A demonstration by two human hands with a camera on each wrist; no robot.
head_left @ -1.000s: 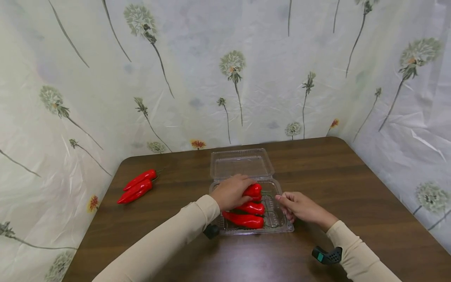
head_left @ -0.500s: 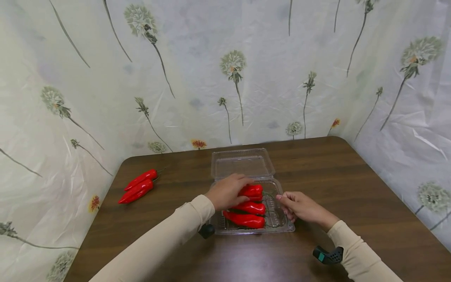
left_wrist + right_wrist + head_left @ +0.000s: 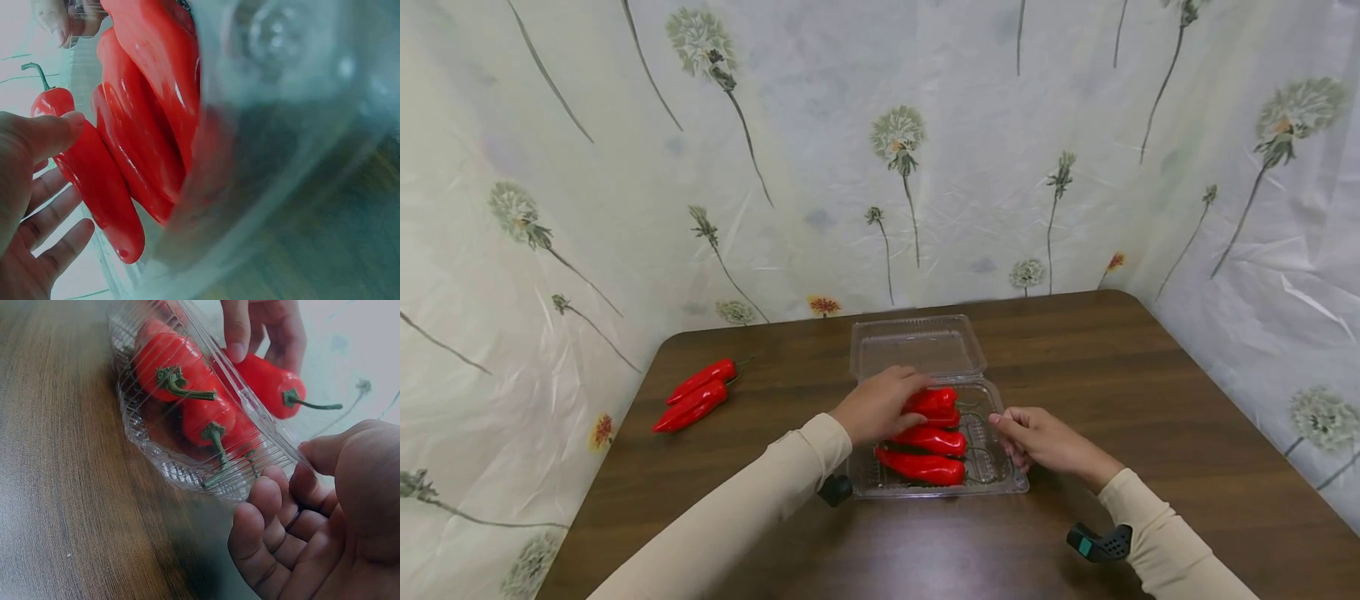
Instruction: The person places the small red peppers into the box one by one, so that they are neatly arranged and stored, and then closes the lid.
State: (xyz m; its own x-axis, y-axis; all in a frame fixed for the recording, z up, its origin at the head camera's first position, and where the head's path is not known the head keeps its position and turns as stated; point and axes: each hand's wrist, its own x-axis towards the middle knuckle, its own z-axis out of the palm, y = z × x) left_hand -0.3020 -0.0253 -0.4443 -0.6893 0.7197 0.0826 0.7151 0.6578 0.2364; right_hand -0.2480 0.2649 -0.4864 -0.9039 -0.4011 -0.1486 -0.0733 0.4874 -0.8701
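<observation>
In the head view a clear plastic clamshell box (image 3: pixel 895 492) lies with its lid folded back, several red peppers in its base. My left hand (image 3: pixel 880 406) is over the box's left half and holds the farthest red pepper (image 3: pixel 938 398) between thumb and fingers. In the left wrist view this held pepper (image 3: pixel 100 181) slants beside the others, its green stem up; the fingertips behind it are partly hidden. My right hand (image 3: pixel 1048 443) pinches the box's right rim, and the right wrist view shows its thumb and forefinger on the rim (image 3: pixel 275 434). The nearest pepper (image 3: pixel 921 467) lies along the front wall.
Two more red peppers (image 3: pixel 692 406) lie together at the table's far left. The open lid (image 3: pixel 917 346) spreads behind the base on the brown wooden table (image 3: pixel 1075 350). A flower-patterned sheet (image 3: pixel 820 167) stands close behind the table and along its sides.
My left hand has shifted slightly left, with the farthest pepper following it a little. The right hand keeps its grip on the rim, and the box stays in place.
</observation>
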